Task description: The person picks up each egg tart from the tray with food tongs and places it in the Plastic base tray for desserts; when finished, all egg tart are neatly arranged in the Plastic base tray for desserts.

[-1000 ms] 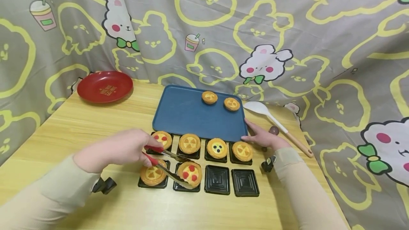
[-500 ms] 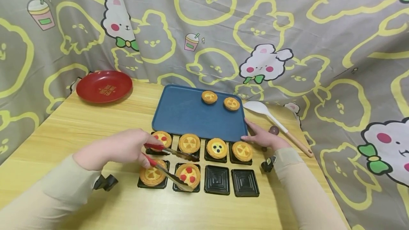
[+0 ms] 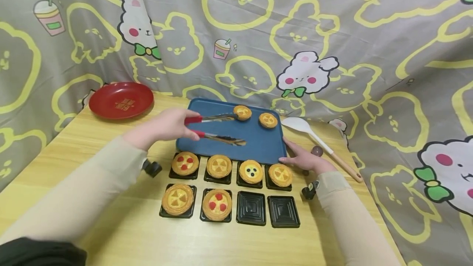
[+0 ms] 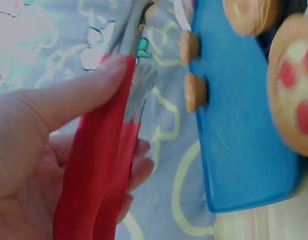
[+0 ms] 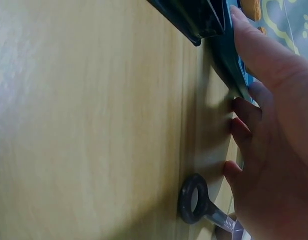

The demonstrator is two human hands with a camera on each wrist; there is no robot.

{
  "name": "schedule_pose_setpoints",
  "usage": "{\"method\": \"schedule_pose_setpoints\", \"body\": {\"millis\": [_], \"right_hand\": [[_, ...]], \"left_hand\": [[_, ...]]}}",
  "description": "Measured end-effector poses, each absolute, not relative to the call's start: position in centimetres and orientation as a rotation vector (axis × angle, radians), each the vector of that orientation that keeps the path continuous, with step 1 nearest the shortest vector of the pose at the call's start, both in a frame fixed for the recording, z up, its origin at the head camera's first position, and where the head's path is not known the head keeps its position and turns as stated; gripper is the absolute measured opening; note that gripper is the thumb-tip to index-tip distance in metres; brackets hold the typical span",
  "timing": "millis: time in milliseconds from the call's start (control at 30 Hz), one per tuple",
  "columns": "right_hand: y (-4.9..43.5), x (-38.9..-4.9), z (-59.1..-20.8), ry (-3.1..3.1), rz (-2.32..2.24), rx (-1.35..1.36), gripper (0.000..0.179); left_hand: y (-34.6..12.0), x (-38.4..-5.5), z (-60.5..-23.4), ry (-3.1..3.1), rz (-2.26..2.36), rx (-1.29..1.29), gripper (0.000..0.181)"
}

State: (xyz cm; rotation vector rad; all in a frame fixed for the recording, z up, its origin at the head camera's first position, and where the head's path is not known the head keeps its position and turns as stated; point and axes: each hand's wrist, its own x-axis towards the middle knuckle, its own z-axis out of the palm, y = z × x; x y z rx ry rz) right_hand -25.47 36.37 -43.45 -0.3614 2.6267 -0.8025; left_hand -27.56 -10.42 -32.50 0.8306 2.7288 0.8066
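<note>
Holding red-handled metal tongs (image 3: 194, 120), my left hand (image 3: 166, 124) hangs over the left part of the blue tray (image 3: 258, 145). The tong arms are spread with nothing between them. The upper tip appears beside one egg tart (image 3: 242, 112) at the tray's back; whether it touches cannot be told. A second tart (image 3: 267, 120) sits to its right on the tray. My right hand (image 3: 304, 158) grips the tray's near right corner, its thumb on the rim in the right wrist view. In the left wrist view, fingers and thumb wrap the tongs' red handles (image 4: 94, 165).
Two rows of black square holders lie before the tray. Several bear tarts, including a red-topped tart (image 3: 217, 205); two at front right, one holder (image 3: 251, 208) and another (image 3: 283, 212), are bare. A red plate (image 3: 121, 101) stands back left, a white spoon (image 3: 297, 124) at right.
My left hand has raised the tongs from the red-topped tart in the front row and swung them back over the tray. That tart rests in its holder. The right hand has stayed put.
</note>
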Motion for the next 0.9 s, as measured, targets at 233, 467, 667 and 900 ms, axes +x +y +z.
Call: {"method": "schedule_pose_setpoints", "body": {"millis": [233, 467, 667, 900], "right_hand": [[36.4, -25.5, -43.6, 2.624, -0.8, -0.345, 0.098], [36.2, -25.5, -43.2, 2.617, -0.801, -0.339, 0.098], [36.2, -25.5, -43.3, 2.619, -0.795, -0.364, 0.098], [36.4, -25.5, -43.4, 2.619, -0.8, -0.373, 0.099]], "left_hand": [[-7.5, -33.6, -33.8, 2.819, 0.619, 0.666, 0.072], [-5.2, -36.8, -35.9, 2.822, 0.651, 0.486, 0.06], [-3.7, -37.6, -36.8, 2.842, 0.67, 0.441, 0.056], [-2.7, -37.8, -37.2, 2.875, 0.576, 0.507, 0.045]]}}
